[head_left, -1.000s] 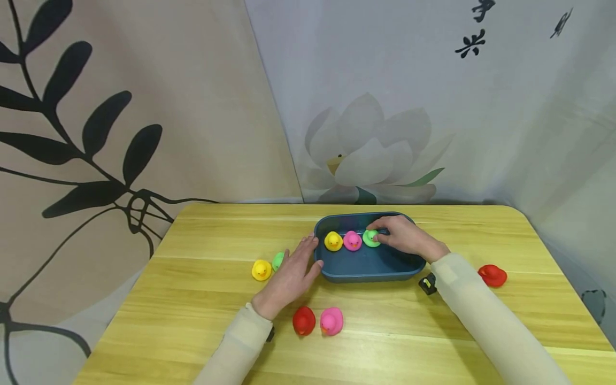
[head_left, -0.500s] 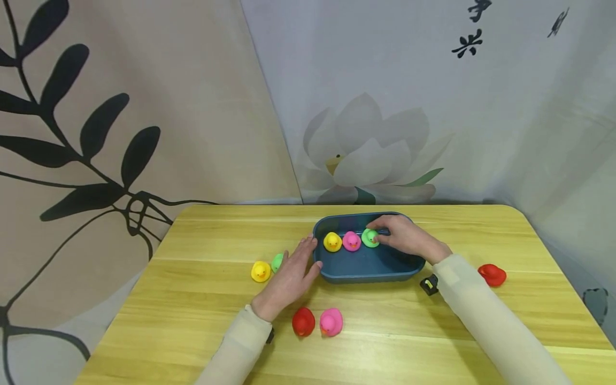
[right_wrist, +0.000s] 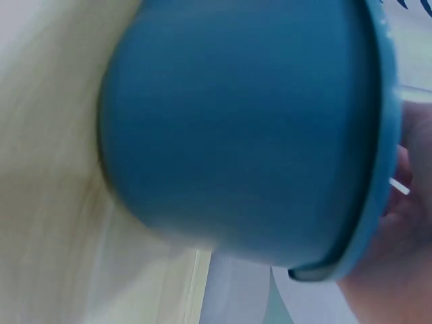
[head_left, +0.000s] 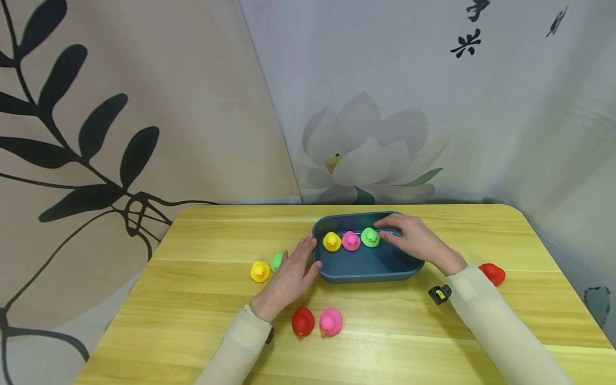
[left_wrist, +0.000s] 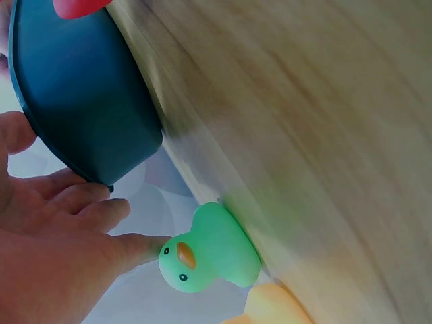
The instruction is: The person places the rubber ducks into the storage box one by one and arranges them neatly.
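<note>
In the head view, the right hand (head_left: 416, 239) has just let go of the green duck (head_left: 370, 237), its grip slack, thumb and fingers parted around nothing. The duck now sits in the blue tray (head_left: 370, 278), just beside the pink duck (head_left: 351, 241), so its placing looks finished. The left hand (head_left: 287, 278) lays straight fingers against the tray's end, holding nothing. The left wrist view shows a second green duck (left_wrist: 219, 246) near those fingers. In the right wrist view, the tray hides most of the right hand.
</note>
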Action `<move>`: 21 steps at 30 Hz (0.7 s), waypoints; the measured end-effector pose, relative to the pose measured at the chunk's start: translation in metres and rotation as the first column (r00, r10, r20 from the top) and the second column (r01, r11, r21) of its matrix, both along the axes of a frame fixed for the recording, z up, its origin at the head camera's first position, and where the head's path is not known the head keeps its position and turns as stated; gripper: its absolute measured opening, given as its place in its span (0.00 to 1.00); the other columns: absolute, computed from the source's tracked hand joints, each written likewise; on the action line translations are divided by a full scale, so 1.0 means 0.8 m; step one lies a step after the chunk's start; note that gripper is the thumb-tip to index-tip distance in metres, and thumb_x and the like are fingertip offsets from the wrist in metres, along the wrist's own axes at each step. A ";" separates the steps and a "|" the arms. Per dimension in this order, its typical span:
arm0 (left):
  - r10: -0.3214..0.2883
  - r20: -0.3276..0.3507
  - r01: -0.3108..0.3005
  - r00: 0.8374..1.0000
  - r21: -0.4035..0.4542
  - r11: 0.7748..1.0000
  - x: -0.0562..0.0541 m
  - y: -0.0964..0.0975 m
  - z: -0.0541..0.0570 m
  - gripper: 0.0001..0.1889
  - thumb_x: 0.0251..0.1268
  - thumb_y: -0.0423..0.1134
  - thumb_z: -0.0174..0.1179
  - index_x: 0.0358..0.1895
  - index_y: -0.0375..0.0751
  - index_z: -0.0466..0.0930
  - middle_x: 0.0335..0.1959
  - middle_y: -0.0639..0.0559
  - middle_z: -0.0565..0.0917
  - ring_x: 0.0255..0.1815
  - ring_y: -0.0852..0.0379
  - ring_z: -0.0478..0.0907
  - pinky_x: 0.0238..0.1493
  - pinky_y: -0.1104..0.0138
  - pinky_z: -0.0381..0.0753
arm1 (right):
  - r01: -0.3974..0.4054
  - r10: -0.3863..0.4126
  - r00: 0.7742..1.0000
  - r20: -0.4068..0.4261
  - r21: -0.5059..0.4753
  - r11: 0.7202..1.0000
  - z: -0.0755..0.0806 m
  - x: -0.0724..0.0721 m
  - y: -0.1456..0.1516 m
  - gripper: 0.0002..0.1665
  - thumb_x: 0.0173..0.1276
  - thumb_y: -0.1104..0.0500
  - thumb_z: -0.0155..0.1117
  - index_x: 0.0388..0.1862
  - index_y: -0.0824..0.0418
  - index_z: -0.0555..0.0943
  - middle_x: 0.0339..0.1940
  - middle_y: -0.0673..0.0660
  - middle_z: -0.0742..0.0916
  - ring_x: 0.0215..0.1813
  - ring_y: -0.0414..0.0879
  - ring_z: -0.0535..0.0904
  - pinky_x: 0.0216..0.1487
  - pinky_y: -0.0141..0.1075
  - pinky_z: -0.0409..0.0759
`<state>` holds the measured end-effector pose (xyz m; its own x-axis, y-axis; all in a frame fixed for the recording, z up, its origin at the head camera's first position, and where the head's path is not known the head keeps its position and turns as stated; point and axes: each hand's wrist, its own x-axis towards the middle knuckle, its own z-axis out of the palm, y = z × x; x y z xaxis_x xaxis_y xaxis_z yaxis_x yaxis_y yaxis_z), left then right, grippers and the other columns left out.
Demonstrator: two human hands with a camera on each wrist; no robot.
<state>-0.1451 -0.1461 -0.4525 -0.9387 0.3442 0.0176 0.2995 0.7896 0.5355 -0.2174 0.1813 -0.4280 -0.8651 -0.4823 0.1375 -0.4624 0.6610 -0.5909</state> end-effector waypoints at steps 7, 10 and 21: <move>0.005 0.003 -0.005 1.000 -0.001 1.000 0.001 0.000 -0.001 0.34 0.82 0.50 0.53 0.82 0.38 0.57 0.84 0.45 0.56 0.84 0.45 0.51 0.77 0.35 0.49 | 0.040 -0.044 0.997 -0.070 -0.055 0.998 0.000 0.014 0.014 0.17 0.77 0.56 0.66 0.60 0.61 0.85 0.58 0.60 0.88 0.61 0.59 0.81 0.62 0.59 0.79; 0.003 0.001 -0.003 1.000 0.000 1.000 0.001 0.000 -0.002 0.34 0.82 0.50 0.53 0.82 0.38 0.57 0.84 0.45 0.56 0.84 0.45 0.51 0.77 0.35 0.50 | 0.052 -0.060 0.993 -0.100 -0.077 0.996 0.000 0.020 0.020 0.17 0.77 0.56 0.65 0.59 0.61 0.86 0.57 0.59 0.88 0.62 0.60 0.81 0.62 0.60 0.79; -0.007 -0.007 0.007 1.000 0.000 1.000 0.000 0.000 -0.002 0.34 0.82 0.50 0.52 0.82 0.38 0.57 0.84 0.45 0.55 0.84 0.45 0.51 0.77 0.34 0.50 | 0.097 -0.120 0.974 -0.195 -0.121 0.988 0.006 0.045 0.040 0.13 0.74 0.60 0.69 0.55 0.60 0.87 0.56 0.60 0.88 0.58 0.59 0.82 0.55 0.58 0.81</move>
